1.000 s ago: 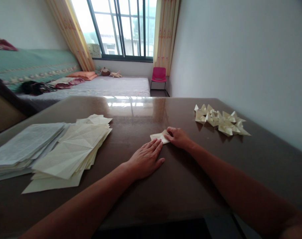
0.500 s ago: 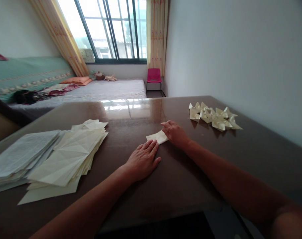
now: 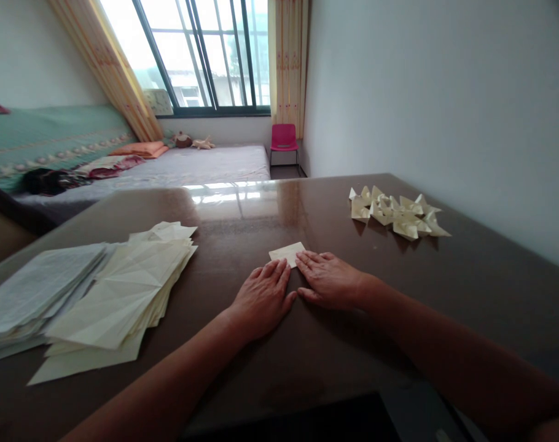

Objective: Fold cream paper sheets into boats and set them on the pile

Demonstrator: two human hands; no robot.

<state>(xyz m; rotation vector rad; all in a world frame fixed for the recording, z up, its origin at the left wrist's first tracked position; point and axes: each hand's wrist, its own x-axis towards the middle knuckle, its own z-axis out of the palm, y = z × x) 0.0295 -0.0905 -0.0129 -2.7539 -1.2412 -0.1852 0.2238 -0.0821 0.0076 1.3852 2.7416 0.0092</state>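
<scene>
Daylight is let in by the window, and glare is thrown across the tabletop. The foreground is left dim.

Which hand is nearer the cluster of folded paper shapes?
Right. The right hand rests in front and left of the folded shapes; the left hand lies farther left.

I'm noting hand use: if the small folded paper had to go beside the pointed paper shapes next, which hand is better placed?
Probably the right hand: its fingertips touch the small folded paper, and it lies nearer the pointed paper shapes. The left hand touches the paper too, but farther off.
</scene>
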